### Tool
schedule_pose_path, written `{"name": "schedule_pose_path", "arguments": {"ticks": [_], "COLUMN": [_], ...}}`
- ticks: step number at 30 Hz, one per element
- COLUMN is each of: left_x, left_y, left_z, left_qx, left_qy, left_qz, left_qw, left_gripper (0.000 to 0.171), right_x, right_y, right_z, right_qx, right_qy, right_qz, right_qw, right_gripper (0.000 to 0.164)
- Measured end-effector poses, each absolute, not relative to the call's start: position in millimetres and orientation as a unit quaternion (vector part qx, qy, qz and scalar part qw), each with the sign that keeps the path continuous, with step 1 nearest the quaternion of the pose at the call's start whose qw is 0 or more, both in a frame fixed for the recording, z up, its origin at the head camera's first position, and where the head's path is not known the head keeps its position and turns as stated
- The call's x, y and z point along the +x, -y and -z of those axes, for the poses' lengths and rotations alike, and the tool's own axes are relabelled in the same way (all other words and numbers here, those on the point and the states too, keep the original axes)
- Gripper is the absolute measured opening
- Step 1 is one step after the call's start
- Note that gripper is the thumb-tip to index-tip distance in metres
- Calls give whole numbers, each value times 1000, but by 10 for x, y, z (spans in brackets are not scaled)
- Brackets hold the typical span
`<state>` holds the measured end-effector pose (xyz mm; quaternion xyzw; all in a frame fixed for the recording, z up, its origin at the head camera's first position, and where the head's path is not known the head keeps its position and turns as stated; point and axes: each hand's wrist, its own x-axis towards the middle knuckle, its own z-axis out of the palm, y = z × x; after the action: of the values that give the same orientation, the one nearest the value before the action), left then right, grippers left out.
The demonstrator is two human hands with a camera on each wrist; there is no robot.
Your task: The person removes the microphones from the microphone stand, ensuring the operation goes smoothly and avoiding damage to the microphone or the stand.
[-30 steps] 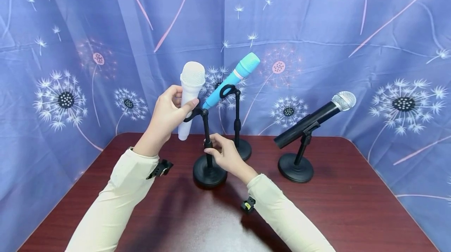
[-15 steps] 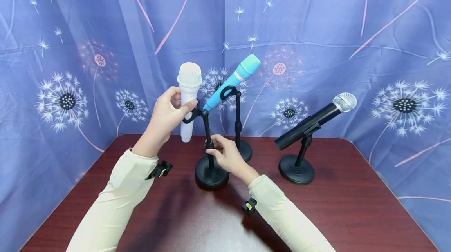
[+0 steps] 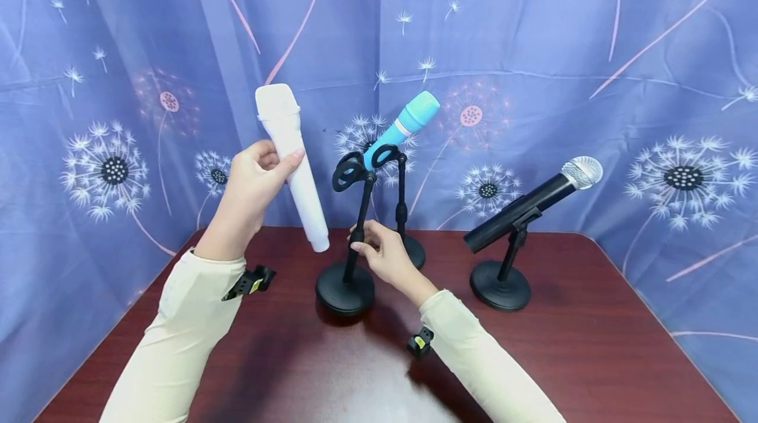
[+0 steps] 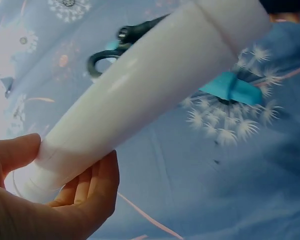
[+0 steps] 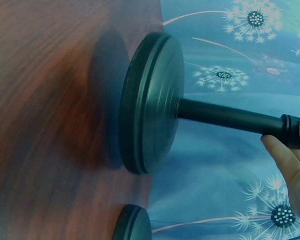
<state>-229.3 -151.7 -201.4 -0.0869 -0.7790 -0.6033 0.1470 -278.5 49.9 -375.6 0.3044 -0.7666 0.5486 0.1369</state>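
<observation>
My left hand (image 3: 249,186) grips a white microphone (image 3: 304,193) by its upper body. It tilts, head up to the left, apart from the nearest stand's ring-shaped black clip (image 3: 348,172). In the left wrist view, thumb and fingers wrap the white body (image 4: 130,85) near its head end. My right hand (image 3: 387,255) pinches that stand's pole at its collar. The stand leans to the right, and its round base (image 5: 160,105) is tipped above the table with a shadow beside it. Behind the stand, a blue microphone (image 3: 408,119) sits slanted in a second stand's clip (image 3: 386,154).
At the right, a black microphone (image 3: 521,209) with a silver head rests in a third stand (image 3: 500,286). The second stand's base (image 3: 416,252) is close behind my right hand. A blue dandelion-print curtain (image 3: 533,28) surrounds the dark red table (image 3: 592,357).
My left hand has drawn the white microphone out of the stand's clip, up and to the left. The stand in my right hand has swung from a left lean to a right lean.
</observation>
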Motion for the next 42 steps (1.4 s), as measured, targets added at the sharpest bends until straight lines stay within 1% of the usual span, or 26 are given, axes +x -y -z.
{"name": "schedule_pose_path", "arguments": {"ticks": [6,13,20,23,34,42], "left_x": [-2319,-2353,-2347,-2351,-2365,-2364], "left_y": [1641,1700,1777,1814,1864,1875], "left_z": [2175,2362,2495,2561,2779,2912], "left_qx": [-54,-31,-16,-14,-20,-17], "left_qy": [819,841,854,863,879,883], "left_qz": [556,531,516,503,475,470], "left_qw": [131,94,57,46,20,2], "left_gripper": [48,59,67,66,57,55], "right_x": [-2816,-2845,-2886,-2903,-2976,-3029], "right_y": [-489,-437,-383,-364,-293,-244], "right_z": [3700,3624,3625,3630,3615,3638], "right_qx": [295,287,277,272,267,260], "right_qy": [770,773,786,791,795,792], "right_qz": [-548,-549,-536,-533,-526,-534], "right_qw": [138,140,133,131,139,140], "right_gripper": [19,20,21,21,20,23]}}
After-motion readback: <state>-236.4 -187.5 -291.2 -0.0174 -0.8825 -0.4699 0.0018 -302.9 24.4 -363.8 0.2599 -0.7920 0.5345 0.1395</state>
